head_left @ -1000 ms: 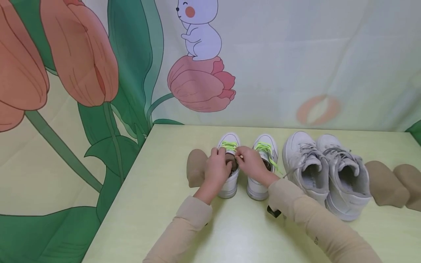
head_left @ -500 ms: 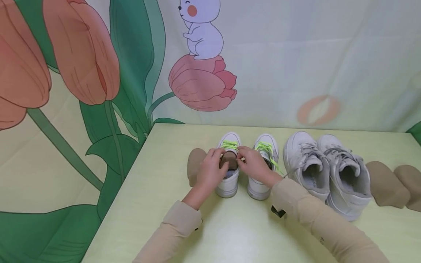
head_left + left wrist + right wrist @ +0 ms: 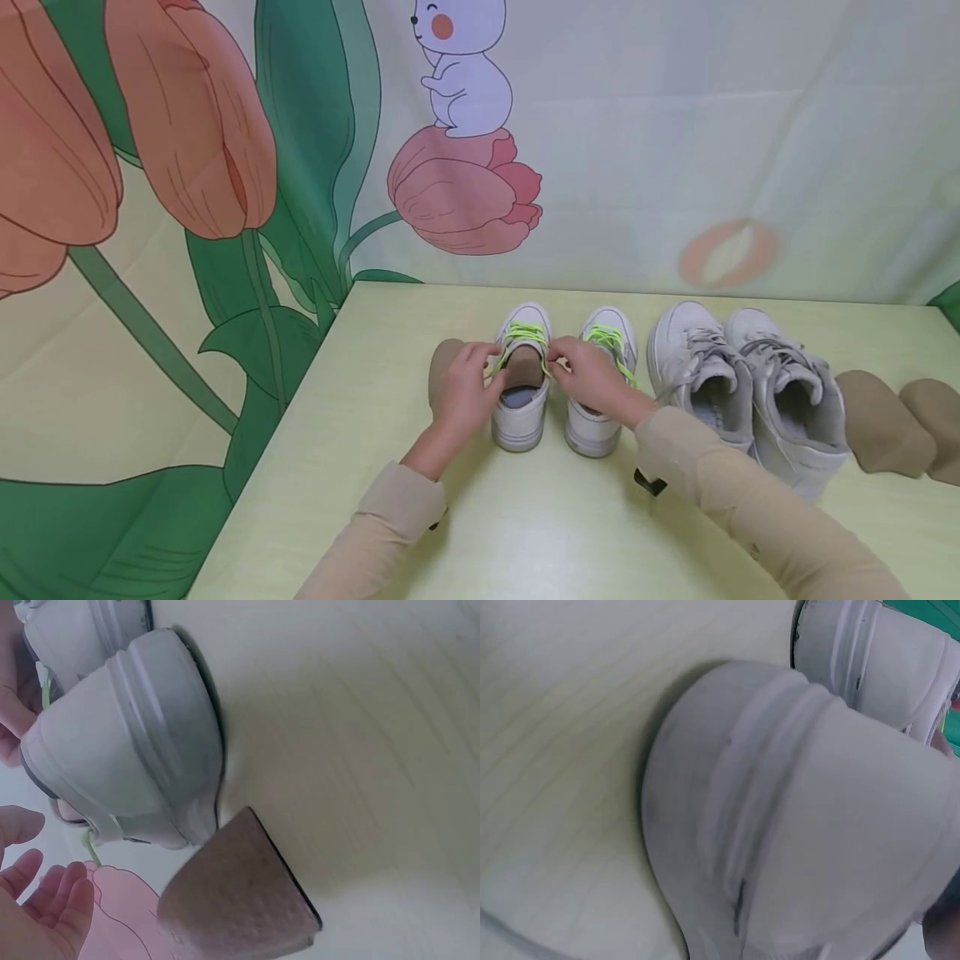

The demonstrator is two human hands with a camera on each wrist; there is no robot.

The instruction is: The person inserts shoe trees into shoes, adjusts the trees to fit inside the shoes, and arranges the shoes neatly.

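Observation:
A white shoe [image 3: 517, 425] with neon-green laces stands before me in the head view. Inside it are a brown filler [image 3: 524, 367] and a blue insole [image 3: 517, 397]. On its left is my left hand [image 3: 465, 387], thumb and fingers apart in the left wrist view, fingertips right at a green lace end [image 3: 91, 849]. Across the opening, my right hand [image 3: 592, 375] pinches a lace on the shoe's right side. That hand partly covers the matching white shoe [image 3: 592, 437]. The right wrist view mostly shows a white shoe heel [image 3: 840, 840]; only a bit of the hand shows.
A brown shoe filler [image 3: 442, 367] lies by my left hand, partly hidden behind it. To the right stand two larger white shoes [image 3: 802, 467] with grey laces, then two more brown fillers [image 3: 885, 425]. Behind the table [image 3: 547, 525] hangs a printed cloth [image 3: 615, 150].
My left hand has moved left off the shoe opening, uncovering the filler and insole. The right hand has shifted slightly right. Green lace ends now show at both sides of the shoe.

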